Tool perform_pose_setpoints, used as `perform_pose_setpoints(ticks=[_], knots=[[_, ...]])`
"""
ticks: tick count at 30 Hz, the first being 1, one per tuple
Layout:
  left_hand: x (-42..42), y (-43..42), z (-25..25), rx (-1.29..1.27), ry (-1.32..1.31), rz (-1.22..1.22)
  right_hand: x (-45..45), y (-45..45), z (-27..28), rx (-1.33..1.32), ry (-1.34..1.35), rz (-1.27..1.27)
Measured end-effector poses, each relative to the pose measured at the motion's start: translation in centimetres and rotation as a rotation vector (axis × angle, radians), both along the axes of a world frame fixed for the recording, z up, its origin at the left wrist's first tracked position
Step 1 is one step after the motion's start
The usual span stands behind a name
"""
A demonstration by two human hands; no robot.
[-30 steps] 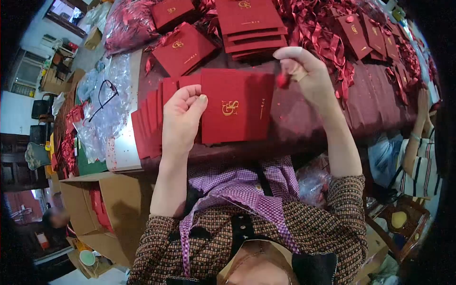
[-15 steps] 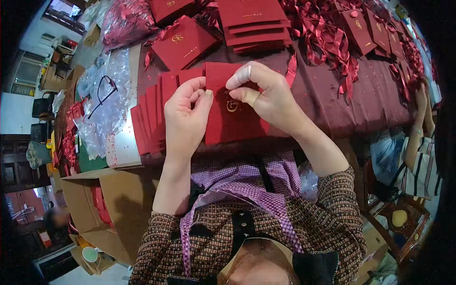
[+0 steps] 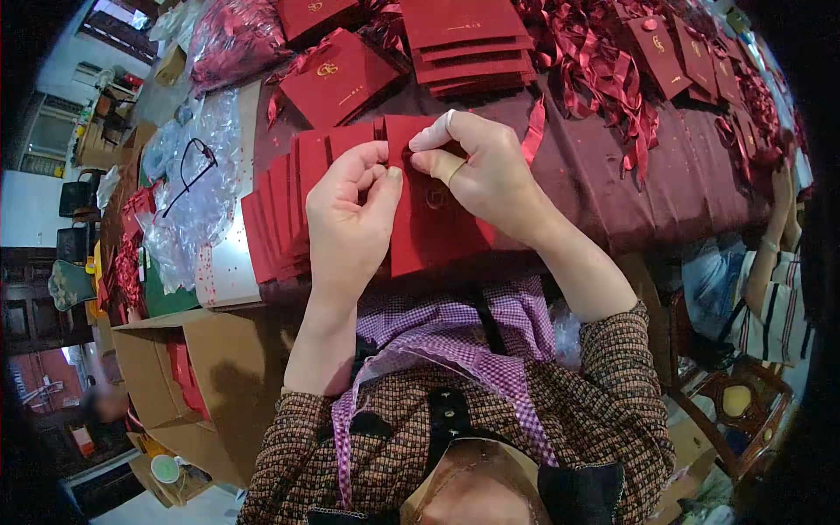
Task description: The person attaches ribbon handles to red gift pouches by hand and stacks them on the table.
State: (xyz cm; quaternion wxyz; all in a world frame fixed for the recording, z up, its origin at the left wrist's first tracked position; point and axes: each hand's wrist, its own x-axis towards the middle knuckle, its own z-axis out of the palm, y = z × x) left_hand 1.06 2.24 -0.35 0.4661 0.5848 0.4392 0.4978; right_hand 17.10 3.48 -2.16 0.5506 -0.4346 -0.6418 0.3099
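The left hand pinches the left side of 1 red card. The right hand has its thumb and 1 finger close together over the card; I can't tell if they hold something. More cards fan out on the left, and a stack sits just past the right hand. Gold letters on a turned card look like GS. The red card is near the front edge of the dark cloth, which spreads out right.

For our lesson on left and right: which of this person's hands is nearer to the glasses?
Left. The left hand, at the left edge of a red card, is to the right of the glasses; the right hand, over the card, is farther right.
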Motion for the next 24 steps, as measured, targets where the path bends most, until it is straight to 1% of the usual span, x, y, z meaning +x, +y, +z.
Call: perform_pose_setpoints(ticks=[2,3,5,6,8,9,11,13,14,15,17,18,19,21,22,23,24], knots=[[0.0,-0.1,0.1,0.009,0.013,-0.012,-0.1,0.0,-0.1,0.056,-0.101,-0.014],[0.0,-0.1,0.1,0.018,0.027,-0.023,-0.1,0.0,-0.1,0.056,-0.1,-0.015],[0.1,0.0,-0.3,0.032,0.05,-0.011,-0.3,0.1,0.0,0.42,-0.334,-0.123],[0.1,0.0,-0.4,0.046,0.072,-0.001,-0.4,0.0,0.0,0.419,-0.334,-0.124],[0.3,0.0,-0.5,0.047,0.044,-0.009,-0.5,-0.3,0.2,0.496,-0.56,-0.173],[0.3,0.1,-0.5,0.047,0.018,-0.017,-0.5,-0.2,0.1,0.496,-0.56,-0.176],[0.1,0.1,-0.7,0.032,0.018,-0.033,-0.3,0.2,-0.5,0.437,-0.373,-0.098],[-0.1,0.0,-0.8,0.015,0.018,-0.047,0.2,0.2,0.0,-0.007,-0.127,0.067],[-0.1,0.0,-0.8,-0.003,0.015,-0.054,0.4,0.4,0.1,-0.083,-0.065,0.106],[-0.1,0.0,-0.8,-0.021,0.011,-0.061,0.3,0.3,0.0,-0.085,-0.065,0.105],[-0.1,0.1,-1.0,-0.002,-0.007,-0.066,-0.1,0.2,-0.7,0.201,-0.228,-0.028],[-0.2,0.2,-1.0,0.017,-0.024,-0.069,-0.1,0.3,-0.9,0.341,-0.299,-0.048],[-0.3,0.3,-1.0,0.016,-0.022,-0.068,0.0,0.4,-0.9,0.339,-0.297,-0.047],[-0.6,0.6,-0.8,-0.096,-0.096,-0.081,0.2,0.4,-0.9,0.391,-0.238,-0.043],[-0.8,0.6,-0.8,-0.116,-0.084,-0.099,0.1,0.3,-0.9,0.327,-0.191,-0.095],[-0.7,0.7,-0.6,-0.114,-0.084,-0.098,0.3,0.3,-0.8,0.328,-0.19,-0.093],[-0.5,0.7,-0.2,-0.152,-0.112,-0.075,0.7,0.2,-0.7,0.234,-0.189,-0.068]])
